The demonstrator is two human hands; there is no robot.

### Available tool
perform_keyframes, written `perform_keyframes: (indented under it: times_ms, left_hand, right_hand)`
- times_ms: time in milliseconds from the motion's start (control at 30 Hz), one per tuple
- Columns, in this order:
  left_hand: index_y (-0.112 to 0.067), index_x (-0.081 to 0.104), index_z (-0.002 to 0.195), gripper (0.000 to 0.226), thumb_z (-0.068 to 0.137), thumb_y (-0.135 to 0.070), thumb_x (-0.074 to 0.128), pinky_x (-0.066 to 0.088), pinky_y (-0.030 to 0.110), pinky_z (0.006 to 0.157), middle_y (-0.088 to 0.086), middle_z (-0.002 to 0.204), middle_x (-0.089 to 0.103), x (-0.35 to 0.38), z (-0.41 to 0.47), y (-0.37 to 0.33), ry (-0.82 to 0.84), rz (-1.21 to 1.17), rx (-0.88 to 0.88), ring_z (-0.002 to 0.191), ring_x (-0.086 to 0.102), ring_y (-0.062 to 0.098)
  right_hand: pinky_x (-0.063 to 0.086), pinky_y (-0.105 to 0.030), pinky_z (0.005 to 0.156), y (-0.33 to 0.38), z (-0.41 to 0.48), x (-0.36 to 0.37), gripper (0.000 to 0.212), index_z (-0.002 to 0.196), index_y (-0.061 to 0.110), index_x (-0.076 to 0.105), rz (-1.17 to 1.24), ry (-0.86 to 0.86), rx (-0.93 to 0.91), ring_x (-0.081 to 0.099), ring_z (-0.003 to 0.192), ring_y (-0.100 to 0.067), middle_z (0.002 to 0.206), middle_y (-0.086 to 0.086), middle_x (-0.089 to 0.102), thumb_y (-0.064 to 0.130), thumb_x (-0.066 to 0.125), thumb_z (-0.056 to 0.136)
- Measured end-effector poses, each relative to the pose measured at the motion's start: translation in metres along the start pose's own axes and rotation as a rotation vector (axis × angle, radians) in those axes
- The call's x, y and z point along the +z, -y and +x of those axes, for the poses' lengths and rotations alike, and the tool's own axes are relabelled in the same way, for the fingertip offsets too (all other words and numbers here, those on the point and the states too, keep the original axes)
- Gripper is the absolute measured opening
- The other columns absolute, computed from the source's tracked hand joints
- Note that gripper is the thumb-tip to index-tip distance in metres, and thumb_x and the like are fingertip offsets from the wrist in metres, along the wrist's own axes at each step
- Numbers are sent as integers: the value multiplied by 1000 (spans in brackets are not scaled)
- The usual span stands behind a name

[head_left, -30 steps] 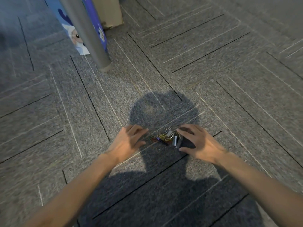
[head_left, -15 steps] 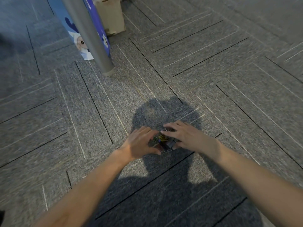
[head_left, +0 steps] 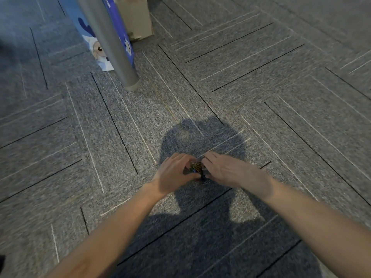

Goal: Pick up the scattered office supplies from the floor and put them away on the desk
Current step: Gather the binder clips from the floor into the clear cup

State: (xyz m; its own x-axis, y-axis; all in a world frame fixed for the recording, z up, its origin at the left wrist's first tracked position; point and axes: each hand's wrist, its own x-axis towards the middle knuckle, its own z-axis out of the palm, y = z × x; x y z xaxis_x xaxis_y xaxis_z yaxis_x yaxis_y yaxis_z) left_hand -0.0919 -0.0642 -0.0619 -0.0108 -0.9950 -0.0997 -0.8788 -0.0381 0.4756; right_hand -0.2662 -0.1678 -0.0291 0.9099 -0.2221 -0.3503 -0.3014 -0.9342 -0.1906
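Observation:
A small heap of coloured paper clips and binder clips (head_left: 196, 167) lies on the grey carpet, in my own shadow. My left hand (head_left: 174, 173) cups the heap from the left and my right hand (head_left: 222, 170) presses in from the right, so the fingertips of both almost meet over it. Most of the heap is hidden between the palms. One silver paper clip (head_left: 204, 182) lies loose just below the hands. Whether either hand has closed on any clip I cannot tell.
A grey metal desk leg (head_left: 112, 47) stands on the carpet at the upper left. Behind it leans a blue bag with a cartoon reindeer (head_left: 96, 45), and a beige box (head_left: 136, 17) sits further back. Open carpet surrounds the hands.
Both hands have slid toward each other, pushing the spread clips into a tight heap; the gap between them has closed. The view has tilted slightly.

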Motion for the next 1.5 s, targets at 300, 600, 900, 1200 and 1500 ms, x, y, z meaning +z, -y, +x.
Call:
perform_keyframes:
  times_ms: [300, 600, 900, 1200, 1500]
  left_hand:
    - [-17, 55, 122, 27, 99, -20, 40, 43, 32, 98, -6, 111, 63, -14, -7, 2, -104, -199, -179, 103, 54, 6]
    - [-12, 59, 113, 21, 96, -11, 46, 39, 14, 46, 0, 86, 66, -16, -7, -3, -125, -501, -245, 47, 47, -1]
    - [-22, 43, 135, 55, 86, -40, 61, 35, 20, 96, -7, 124, 48, -8, 4, 11, 87, 23, 73, 109, 40, 5]
    - [-20, 54, 122, 31, 93, -31, 49, 46, 26, 94, -4, 119, 55, -9, 13, 11, -20, 156, 333, 108, 51, 10]
    - [-11, 60, 102, 12, 96, -17, 51, 52, 25, 83, -1, 98, 63, 6, 9, 15, -112, 170, 366, 88, 58, 10]
  right_hand:
    - [45, -27, 73, 7, 2, 4, 24, 122, 16, 37, 194, 27, 135, 45, 86, -12, 105, 2, 44, 9, 39, 99]
    - [39, -23, 55, 8, -5, -16, 28, 123, 1, 47, 2119, -324, 370, 41, 63, -12, 77, -3, 47, 9, 35, 99]
    - [41, -26, 52, 24, -7, -22, 22, 86, 9, 59, 2649, -585, 215, 42, 58, -16, 68, -2, 46, 28, 49, 93]
    - [21, -17, 36, 15, 0, -5, 28, 73, 15, 45, 2551, -722, 510, 23, 44, -7, 57, 6, 30, 28, 50, 97]
    - [18, -20, 41, 5, -7, 9, 26, 72, 16, 44, 2545, -832, 619, 19, 49, -8, 59, 7, 24, 25, 52, 96]
